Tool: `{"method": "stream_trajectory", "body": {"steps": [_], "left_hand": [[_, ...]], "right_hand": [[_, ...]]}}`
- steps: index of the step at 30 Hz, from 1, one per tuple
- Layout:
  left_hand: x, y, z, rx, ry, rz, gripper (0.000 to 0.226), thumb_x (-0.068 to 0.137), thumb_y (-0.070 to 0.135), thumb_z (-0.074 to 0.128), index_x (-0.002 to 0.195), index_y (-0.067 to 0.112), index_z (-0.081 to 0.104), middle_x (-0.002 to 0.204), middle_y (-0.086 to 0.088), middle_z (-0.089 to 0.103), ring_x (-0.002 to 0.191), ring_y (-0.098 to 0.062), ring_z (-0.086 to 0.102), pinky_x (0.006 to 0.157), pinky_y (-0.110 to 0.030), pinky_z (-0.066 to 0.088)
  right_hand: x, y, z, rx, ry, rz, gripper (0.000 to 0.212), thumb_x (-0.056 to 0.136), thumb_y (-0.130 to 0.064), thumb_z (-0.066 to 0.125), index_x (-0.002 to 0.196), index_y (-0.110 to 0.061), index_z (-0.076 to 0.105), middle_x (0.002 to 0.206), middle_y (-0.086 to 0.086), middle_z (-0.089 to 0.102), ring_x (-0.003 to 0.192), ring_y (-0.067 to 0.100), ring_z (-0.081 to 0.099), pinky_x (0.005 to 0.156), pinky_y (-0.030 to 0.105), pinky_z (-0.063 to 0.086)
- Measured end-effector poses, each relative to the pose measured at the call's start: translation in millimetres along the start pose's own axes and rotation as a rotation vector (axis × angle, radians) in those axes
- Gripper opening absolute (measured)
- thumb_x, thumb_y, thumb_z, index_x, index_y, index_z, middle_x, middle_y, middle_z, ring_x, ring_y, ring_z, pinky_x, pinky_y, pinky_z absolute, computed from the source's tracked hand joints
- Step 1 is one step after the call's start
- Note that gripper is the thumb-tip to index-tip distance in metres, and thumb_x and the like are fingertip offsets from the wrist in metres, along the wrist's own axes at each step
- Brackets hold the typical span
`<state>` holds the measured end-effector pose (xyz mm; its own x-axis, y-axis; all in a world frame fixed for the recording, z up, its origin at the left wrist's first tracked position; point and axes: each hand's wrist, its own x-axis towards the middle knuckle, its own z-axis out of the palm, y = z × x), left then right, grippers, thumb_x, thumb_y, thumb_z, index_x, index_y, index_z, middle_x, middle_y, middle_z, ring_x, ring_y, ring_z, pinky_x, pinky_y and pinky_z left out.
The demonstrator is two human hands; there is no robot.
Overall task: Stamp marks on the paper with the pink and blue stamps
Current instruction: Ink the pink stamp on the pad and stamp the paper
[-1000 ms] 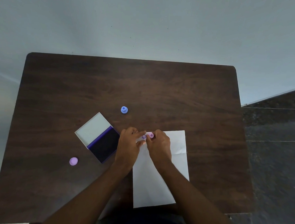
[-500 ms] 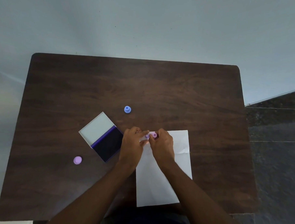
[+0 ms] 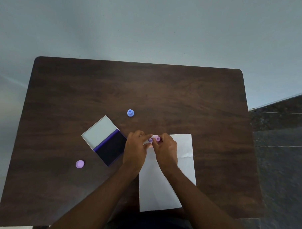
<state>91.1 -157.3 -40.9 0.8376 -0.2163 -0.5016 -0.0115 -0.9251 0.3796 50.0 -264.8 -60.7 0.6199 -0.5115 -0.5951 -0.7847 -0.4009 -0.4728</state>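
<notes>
A white paper (image 3: 182, 167) lies at the table's near right. At the paper's top left corner, my right hand (image 3: 166, 149) pinches the pink stamp (image 3: 157, 138), which stands upright on the sheet. Just left of it is a small round purple mark (image 3: 150, 140) on the paper. My left hand (image 3: 135, 150) rests on that corner, index finger stretched toward the mark and thumb below it. The blue stamp (image 3: 130, 113) stands alone on the table, farther back. My arms hide part of the sheet.
An open ink pad (image 3: 109, 143) with its white lid folded back lies left of my hands. A round pink cap (image 3: 80, 164) sits near the table's left front. The dark wooden table (image 3: 164, 97) stands against a pale wall, with dark floor to the right.
Both hands stay at the paper's top left corner with the pink stamp; only the view shifts slightly.
</notes>
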Motion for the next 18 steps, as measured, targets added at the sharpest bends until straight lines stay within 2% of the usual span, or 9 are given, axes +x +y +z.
{"method": "stream_trajectory", "body": {"steps": [4,6,9,14,18], "left_hand": [[-1.3,1.2,4.4,-0.049,0.044,0.053,0.047,0.085,0.032,0.069,0.13,0.026,0.059,0.132,0.002,0.058,0.115,-0.018,0.054,0.102,-0.024,0.039],[-4.1,-0.6,8.0,-0.076,0.098,0.064,0.045,0.082,0.029,0.073,0.126,0.026,0.063,0.127,0.002,0.062,0.11,-0.018,0.056,0.097,-0.022,0.041],[-3.5,-0.4,9.2,-0.111,0.141,0.078,0.042,0.081,0.029,0.074,0.122,0.026,0.066,0.124,0.003,0.063,0.106,-0.017,0.057,0.094,-0.022,0.044],[-2.8,-0.9,10.5,-0.107,0.126,0.083,0.043,0.084,0.034,0.071,0.125,0.026,0.063,0.126,0.002,0.061,0.109,-0.017,0.056,0.096,-0.023,0.043],[-3.5,-3.5,11.8,-0.134,0.134,0.066,0.045,0.083,0.038,0.071,0.125,0.026,0.062,0.126,0.002,0.062,0.109,-0.017,0.057,0.091,-0.018,0.037]], "right_hand": [[-19.8,13.7,-8.4,0.05,0.067,-0.067,0.033,0.086,-0.048,0.058,0.096,-0.017,0.062,0.1,0.003,0.068,0.075,0.011,0.053,0.07,0.021,0.041],[-30.2,20.2,-8.7,0.102,0.124,-0.09,0.031,0.086,-0.047,0.059,0.091,-0.016,0.062,0.095,0.004,0.069,0.072,0.012,0.055,0.066,0.02,0.043],[-36.7,20.1,-9.3,0.153,0.146,-0.105,0.031,0.086,-0.046,0.058,0.092,-0.015,0.064,0.095,0.004,0.07,0.075,0.014,0.058,0.071,0.024,0.05],[-34.5,13.5,-9.3,0.138,0.118,-0.071,0.038,0.082,-0.05,0.061,0.099,-0.016,0.064,0.101,0.003,0.069,0.082,0.016,0.061,0.081,0.034,0.055],[-33.5,10.5,-10.0,0.143,0.155,-0.069,0.034,0.084,-0.047,0.063,0.101,-0.018,0.066,0.102,0.002,0.07,0.082,0.016,0.061,0.08,0.031,0.055]]}}
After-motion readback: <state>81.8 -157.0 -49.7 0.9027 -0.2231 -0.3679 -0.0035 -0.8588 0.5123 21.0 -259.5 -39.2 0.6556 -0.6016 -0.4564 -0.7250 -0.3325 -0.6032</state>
